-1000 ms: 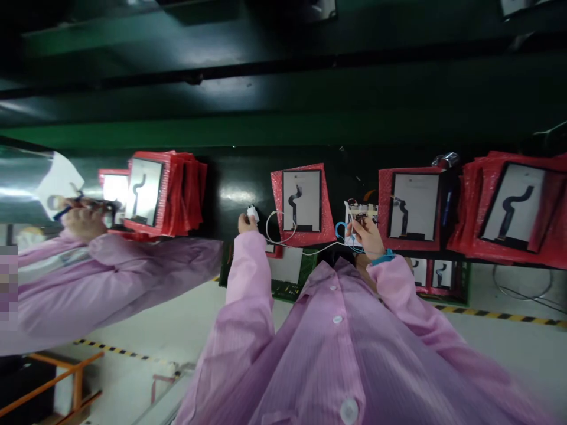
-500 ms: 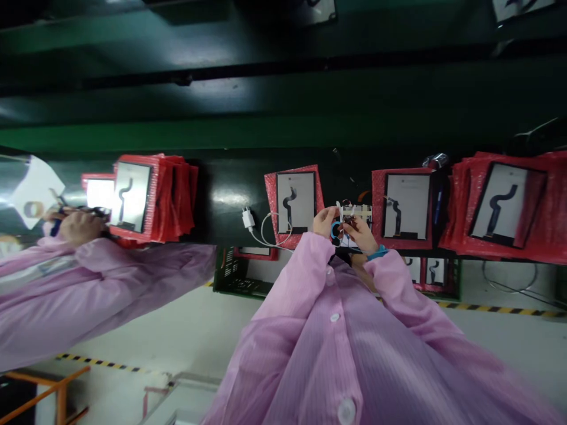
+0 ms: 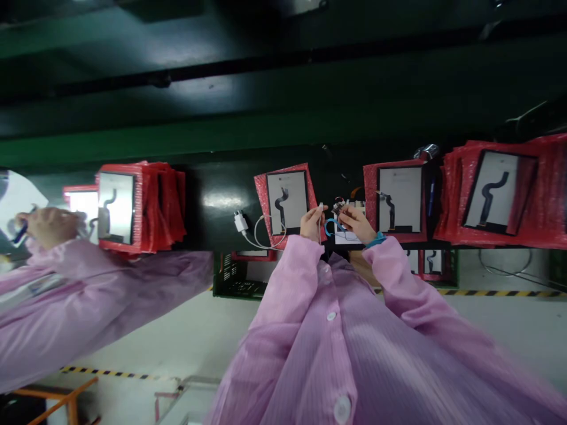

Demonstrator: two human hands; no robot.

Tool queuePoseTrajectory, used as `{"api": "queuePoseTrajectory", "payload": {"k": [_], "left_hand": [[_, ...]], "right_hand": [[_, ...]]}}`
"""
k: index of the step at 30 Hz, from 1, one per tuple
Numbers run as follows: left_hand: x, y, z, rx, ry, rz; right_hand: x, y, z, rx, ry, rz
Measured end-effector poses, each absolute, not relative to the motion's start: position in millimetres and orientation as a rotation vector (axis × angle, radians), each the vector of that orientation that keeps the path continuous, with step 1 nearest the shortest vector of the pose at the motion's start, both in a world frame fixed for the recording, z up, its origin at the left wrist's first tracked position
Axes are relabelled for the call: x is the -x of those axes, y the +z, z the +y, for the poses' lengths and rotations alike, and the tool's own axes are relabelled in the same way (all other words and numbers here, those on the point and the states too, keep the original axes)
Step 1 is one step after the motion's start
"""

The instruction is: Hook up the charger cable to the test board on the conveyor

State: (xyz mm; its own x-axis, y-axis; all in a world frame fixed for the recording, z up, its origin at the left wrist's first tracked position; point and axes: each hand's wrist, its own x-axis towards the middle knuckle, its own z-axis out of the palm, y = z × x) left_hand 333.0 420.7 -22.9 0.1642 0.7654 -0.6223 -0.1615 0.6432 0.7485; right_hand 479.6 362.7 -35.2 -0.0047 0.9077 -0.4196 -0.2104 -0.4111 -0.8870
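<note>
My left hand [image 3: 312, 224] pinches the white plug [image 3: 321, 206] of a charging cable, its fingers closed. The cable [image 3: 261, 245] loops left to a white wall charger [image 3: 240, 222] on the dark bench. A short gap away, my right hand [image 3: 358, 224] grips a small dark electronic part [image 3: 338, 207] with thin wires; its exact kind is too small to make out. A blue wire loop [image 3: 328, 225] hangs beside that part, over a white sheet [image 3: 346, 237]. Display panels with black flex cables lie on both sides: the left panel [image 3: 287, 200] and the right panel [image 3: 401, 198], each on red bubble wrap.
Stacked red bubble-wrap pouches [image 3: 447, 206] with a panel on top stand at right, near a blue pen [image 3: 431, 198]. Another stack [image 3: 159, 206] is at left, by a co-worker's hand [image 3: 53, 227]. A green crate [image 3: 237, 286] sits below the bench edge.
My hands were together at the small part; now my left hand has drawn left with the plug, leaving a gap. The co-worker's hand has moved left, away from the stack.
</note>
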Motion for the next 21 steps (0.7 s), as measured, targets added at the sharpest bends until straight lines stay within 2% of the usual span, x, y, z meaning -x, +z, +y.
{"api": "queuePoseTrajectory", "payload": {"k": [7, 14, 21], "left_hand": [[-309.4, -0.2, 399.9, -1.082, 0.494, 1.197], [-313.0, -12.8, 398.3, -1.336, 0.419, 1.227], [-311.4, -19.2, 398.4, -1.392, 0.407, 1.223]], "right_hand": [[-507.3, -30.1, 380.5, 1.411, 1.628, -0.912], [-523.1, -18.4, 393.2, 1.37, 1.77, -1.156], [-521.5, -18.8, 395.6, 1.35, 1.765, -1.282]]}}
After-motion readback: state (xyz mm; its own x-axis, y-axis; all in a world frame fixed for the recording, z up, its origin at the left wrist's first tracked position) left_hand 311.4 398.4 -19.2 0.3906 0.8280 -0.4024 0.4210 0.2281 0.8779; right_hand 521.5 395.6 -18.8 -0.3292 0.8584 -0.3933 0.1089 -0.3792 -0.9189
